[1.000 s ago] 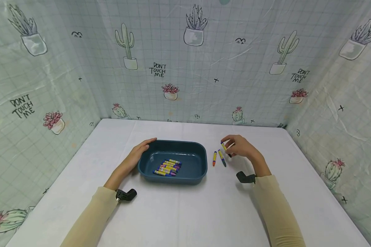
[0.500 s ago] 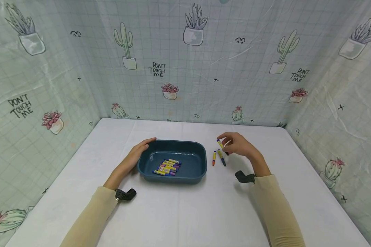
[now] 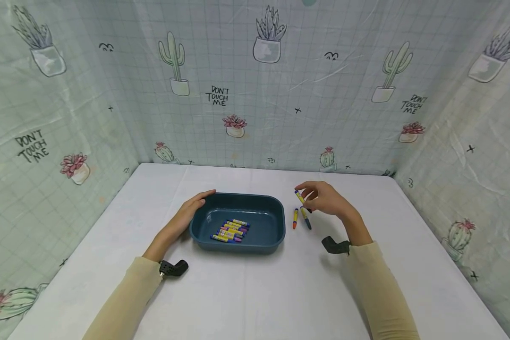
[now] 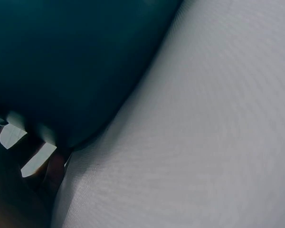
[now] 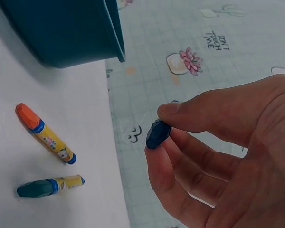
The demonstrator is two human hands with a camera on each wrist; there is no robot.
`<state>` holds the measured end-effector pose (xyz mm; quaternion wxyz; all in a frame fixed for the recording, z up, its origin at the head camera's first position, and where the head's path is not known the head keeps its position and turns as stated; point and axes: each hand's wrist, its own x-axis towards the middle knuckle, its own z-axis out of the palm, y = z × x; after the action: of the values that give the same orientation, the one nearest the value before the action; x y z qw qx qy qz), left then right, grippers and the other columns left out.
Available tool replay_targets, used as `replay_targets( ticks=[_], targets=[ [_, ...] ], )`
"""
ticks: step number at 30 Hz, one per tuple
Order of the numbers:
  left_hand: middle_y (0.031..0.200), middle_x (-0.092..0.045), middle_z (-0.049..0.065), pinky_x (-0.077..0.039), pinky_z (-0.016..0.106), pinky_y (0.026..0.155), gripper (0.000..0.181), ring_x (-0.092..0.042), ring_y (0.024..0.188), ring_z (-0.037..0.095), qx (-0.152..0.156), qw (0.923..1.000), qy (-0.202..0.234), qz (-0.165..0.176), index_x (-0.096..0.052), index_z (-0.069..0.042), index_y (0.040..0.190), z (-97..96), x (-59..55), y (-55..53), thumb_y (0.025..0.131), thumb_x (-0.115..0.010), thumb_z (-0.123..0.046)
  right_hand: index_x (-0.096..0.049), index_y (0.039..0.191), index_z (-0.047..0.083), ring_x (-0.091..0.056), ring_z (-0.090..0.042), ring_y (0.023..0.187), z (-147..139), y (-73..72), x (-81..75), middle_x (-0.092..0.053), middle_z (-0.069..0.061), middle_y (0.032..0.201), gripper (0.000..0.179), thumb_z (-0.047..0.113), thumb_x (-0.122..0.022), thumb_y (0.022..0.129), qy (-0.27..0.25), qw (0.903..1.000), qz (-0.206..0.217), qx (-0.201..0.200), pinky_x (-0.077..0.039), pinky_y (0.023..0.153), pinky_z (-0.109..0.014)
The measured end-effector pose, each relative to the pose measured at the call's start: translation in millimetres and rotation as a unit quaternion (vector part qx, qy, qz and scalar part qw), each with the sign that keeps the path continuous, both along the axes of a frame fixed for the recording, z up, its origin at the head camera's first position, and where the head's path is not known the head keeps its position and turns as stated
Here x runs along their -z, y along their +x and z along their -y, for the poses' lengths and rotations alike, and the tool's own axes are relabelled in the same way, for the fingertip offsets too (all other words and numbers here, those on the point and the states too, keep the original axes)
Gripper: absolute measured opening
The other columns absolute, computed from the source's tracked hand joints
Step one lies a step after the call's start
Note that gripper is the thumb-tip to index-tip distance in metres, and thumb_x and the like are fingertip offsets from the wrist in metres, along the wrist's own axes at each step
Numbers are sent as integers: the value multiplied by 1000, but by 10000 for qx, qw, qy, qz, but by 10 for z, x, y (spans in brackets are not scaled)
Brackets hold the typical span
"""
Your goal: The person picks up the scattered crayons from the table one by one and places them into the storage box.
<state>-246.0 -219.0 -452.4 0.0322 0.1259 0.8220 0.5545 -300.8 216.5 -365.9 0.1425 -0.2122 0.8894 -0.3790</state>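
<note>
My left hand (image 3: 186,216) rests against the left side of a dark teal tray (image 3: 276,215), its fingers touching the outer wall, as the left wrist view also shows. Inside the tray lie several crayons (image 3: 231,230) with yellow wrappers, bunched toward the left. To the right of the tray my right hand (image 3: 326,198) pinches a dark blue crayon (image 5: 157,134) between thumb and fingers, above the table. Below that hand, an orange crayon (image 5: 47,135) and a dark green crayon (image 5: 50,186) lie on the table, close together and apart from the tray.
A white cloth covers the table (image 3: 255,297). Behind and on both sides hangs a curtain (image 3: 297,137) printed with cacti and potted plants. Each wrist carries a black camera mount, one on the left (image 3: 174,268) and one on the right (image 3: 336,245).
My right hand has moved a little left and up with the crayon, toward the tray. The left hand, the tray and the crayons lying down stay put.
</note>
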Motion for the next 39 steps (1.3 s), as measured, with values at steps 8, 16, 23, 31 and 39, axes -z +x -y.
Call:
replay_targets(
  ticks=[8, 16, 23, 31, 39],
  targets=[
    [168, -36, 6, -15, 60, 130, 47, -24, 160, 32, 0, 10000, 42, 63, -42, -21, 159, -10, -9, 10, 114, -30, -27, -62, 139, 3, -67, -27, 102, 141, 19, -34, -68, -19, 118, 49, 1, -66, 90, 27, 9991, -128, -392, -63, 76, -38],
    [169, -34, 7, -15, 62, 129, 48, -23, 160, 34, 17, 10000, -15, 21, -40, -19, 160, -4, -17, 5, 114, -30, -28, -65, 136, 9, -70, -29, 105, 425, -19, -160, -70, -16, 119, 47, 1, -66, 90, 297, 9957, -334, -806, -62, 77, -34],
    [169, -34, 6, -15, 61, 129, 48, -24, 160, 33, 14, 9999, 37, 99, -40, -21, 160, -9, -21, 6, 114, -29, -29, -66, 136, 12, -71, -30, 111, 768, -85, -248, -72, -15, 120, 45, 0, -65, 92, 657, 9871, -354, -1418, -64, 82, -36],
    [168, -35, 10, -15, 62, 129, 48, -24, 159, 36, 38, 10000, 37, 5, -40, -17, 160, -4, 1, -24, 114, -29, -28, -66, 136, 9, -73, -27, 109, 1184, -202, -248, -71, -15, 120, 46, -1, -65, 92, 1149, 9705, -105, -2117, -63, 83, -32],
    [169, -35, 9, -14, 62, 129, 48, -24, 159, 35, 58, 9999, 112, 87, -40, -18, 160, -5, 3, -21, 114, -29, -29, -65, 136, 7, -70, -21, 100, 1478, -209, -172, -73, -14, 118, 46, -1, -67, 91, 1431, 9560, -29, -2560, -61, 77, -28]
  ],
)
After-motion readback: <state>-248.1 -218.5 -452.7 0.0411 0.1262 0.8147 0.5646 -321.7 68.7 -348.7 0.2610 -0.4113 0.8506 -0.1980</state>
